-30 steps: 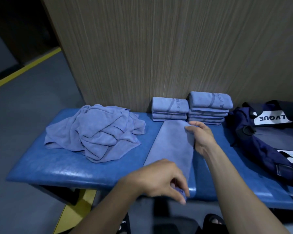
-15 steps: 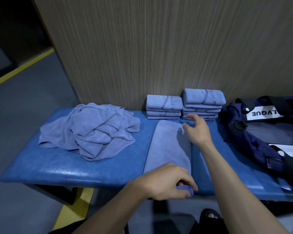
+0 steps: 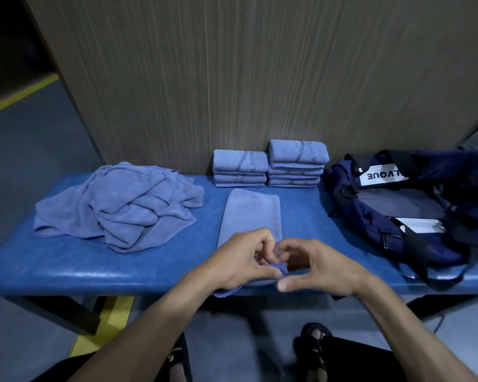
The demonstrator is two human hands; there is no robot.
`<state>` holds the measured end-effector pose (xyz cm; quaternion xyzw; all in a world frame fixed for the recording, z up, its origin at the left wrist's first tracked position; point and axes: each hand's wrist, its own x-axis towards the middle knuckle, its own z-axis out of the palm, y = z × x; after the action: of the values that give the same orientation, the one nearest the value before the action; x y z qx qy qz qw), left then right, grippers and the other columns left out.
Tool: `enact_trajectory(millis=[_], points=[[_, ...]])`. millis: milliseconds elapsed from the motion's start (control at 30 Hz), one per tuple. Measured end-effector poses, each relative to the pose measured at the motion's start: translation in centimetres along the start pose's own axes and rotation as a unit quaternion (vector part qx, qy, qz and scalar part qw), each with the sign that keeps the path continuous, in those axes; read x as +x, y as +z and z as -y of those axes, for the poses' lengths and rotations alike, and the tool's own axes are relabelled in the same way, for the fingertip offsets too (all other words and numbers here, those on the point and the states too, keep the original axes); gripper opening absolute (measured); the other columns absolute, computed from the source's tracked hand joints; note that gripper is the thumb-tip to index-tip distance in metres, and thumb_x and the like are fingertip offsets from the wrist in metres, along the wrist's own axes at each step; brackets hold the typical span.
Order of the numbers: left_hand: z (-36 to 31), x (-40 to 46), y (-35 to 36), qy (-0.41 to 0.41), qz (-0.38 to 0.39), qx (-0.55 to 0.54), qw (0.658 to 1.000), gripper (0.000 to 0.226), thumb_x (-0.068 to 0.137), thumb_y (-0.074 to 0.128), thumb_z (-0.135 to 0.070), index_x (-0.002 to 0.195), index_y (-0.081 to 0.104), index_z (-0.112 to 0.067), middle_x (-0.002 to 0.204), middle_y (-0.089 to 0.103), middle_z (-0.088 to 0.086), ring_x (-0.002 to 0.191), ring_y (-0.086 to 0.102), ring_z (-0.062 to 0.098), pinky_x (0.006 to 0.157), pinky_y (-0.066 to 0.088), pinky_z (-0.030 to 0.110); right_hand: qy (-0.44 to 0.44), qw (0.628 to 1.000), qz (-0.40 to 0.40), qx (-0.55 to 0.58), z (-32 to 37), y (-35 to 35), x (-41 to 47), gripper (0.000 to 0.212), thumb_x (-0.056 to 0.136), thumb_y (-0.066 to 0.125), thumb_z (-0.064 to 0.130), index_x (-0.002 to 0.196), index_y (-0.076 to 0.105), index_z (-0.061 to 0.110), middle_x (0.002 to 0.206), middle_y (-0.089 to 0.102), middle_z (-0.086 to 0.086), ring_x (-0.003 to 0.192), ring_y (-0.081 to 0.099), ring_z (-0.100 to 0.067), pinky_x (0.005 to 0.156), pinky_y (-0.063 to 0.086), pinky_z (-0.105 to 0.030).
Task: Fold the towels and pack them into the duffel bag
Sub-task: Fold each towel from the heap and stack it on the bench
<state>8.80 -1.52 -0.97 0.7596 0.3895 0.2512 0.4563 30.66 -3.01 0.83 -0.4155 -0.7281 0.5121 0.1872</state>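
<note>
Taking the strip of towel laid across the middle of the worktop as my landmark: well to its left sits the heap of unfolded towels, loose and rumpled. Nearer me, my left hand pinches the strip's near end, fingers curled round the bunched hem where it hangs over the worktop's front edge. My right hand is just beside it at that same end, fingers curved and apart; I cannot tell whether they hold cloth yet. Behind the strip, against the wall, stand 2 stacks of folded towels, and to its right lies the duffel bag, its opening facing up, nothing packed that I can see.

My worry is the next fold. Only 1 hand clearly holds the hem, so lifting now could let the right corner sag and the strip fold crooked. The cloth looks soft and slippery on the smooth worktop, so a quick pull might drag the far end out of line, or tug the whole strip off the front edge. Flipping the end too far risks nudging the stacks behind it.
</note>
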Motion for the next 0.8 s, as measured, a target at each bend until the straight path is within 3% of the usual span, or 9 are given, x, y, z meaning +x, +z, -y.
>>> enact_trajectory(millis=[100,200,267,367,467,633,800], points=[[0.1,-0.3,0.2,-0.006,-0.004,-0.021,1.000,0.041,0.077,0.086,-0.019,0.084,0.046,-0.018,0.088,0.076,-0.002,0.072,0.063,0.010,0.074,0.056,0.045,-0.018,0.995,-0.084,-0.058,-1.0,1.4,-0.5,0.030,0.078,0.087,0.019,0.102,0.067,0.022,0.087,0.073,-0.005,0.079,0.068,-0.016,0.086,0.056,-0.044],[-0.1,-1.1,0.2,0.000,-0.013,0.023,1.000,0.037,0.078,0.086,-0.027,0.088,0.051,-0.022,0.087,0.072,-0.005,0.070,0.063,0.009,0.073,0.057,0.043,-0.046,0.987,-0.124,-0.092,-1.8,2.0,-0.8,0.017,0.083,0.083,0.021,0.092,0.069,0.022,0.081,0.074,0.002,0.077,0.071,-0.020,0.079,0.057,-0.043],[-0.2,-2.2,-0.4,0.012,-0.002,0.082,0.997,0.039,0.078,0.085,-0.038,0.097,0.053,-0.026,0.095,0.069,-0.009,0.083,0.065,0.006,0.079,0.056,0.036,-0.063,0.983,-0.134,-0.109,-2.2,2.0,-1.0,0.014,0.083,0.081,0.019,0.086,0.068,0.021,0.079,0.073,0.004,0.075,0.070,-0.019,0.076,0.057,-0.043],[0.3,-4.6,-1.5,0.028,0.057,0.209,0.976,0.063,0.072,0.086,-0.048,0.120,0.048,-0.031,0.118,0.056,-0.018,0.109,0.052,-0.002,0.094,0.044,0.021,-0.072,0.981,-0.140,-0.114,-2.3,1.9,-1.3,0.014,0.084,0.078,0.017,0.083,0.065,0.021,0.078,0.072,0.002,0.074,0.070,-0.021,0.074,0.056,-0.044],[2.0,-6.6,-1.5,0.055,0.045,0.344,0.936,0.078,0.071,0.081,-0.051,0.135,0.039,-0.035,0.127,0.045,-0.018,0.118,0.040,0.002,0.099,0.037,0.021,-0.071,0.981,-0.140,-0.113,-2.7,1.8,-1.6,0.014,0.084,0.075,0.022,0.081,0.061,0.022,0.075,0.071,-0.001,0.071,0.068,-0.025,0.069,0.055,-0.046],[5.2,-8.1,-0.6,0.128,-0.090,0.315,0.936,0.030,0.089,0.066,-0.027,0.118,0.060,-0.026,0.123,0.056,-0.013,0.116,0.058,0.013,0.094,0.047,0.029,-0.097,0.975,-0.127,-0.154,-2.9,1.8,-2.7,0.014,0.084,0.075,0.021,0.080,0.062,0.021,0.083,0.073,0.005,0.085,0.072,-0.010,0.079,0.056,-0.040],[7.5,-9.1,0.2,0.161,-0.116,0.306,0.931,0.030,0.098,0.056,-0.037,0.123,0.070,-0.026,0.136,0.062,-0.007,0.134,0.051,0.006,0.109,0.043,0.025,-0.164,0.936,-0.121,-0.287,-4.4,2.7,-4.2,0.014,0.082,0.069,0.017,0.085,0.057,0.023,0.103,0.068,0.012,0.098,0.068,-0.010,0.082,0.054,-0.033]])
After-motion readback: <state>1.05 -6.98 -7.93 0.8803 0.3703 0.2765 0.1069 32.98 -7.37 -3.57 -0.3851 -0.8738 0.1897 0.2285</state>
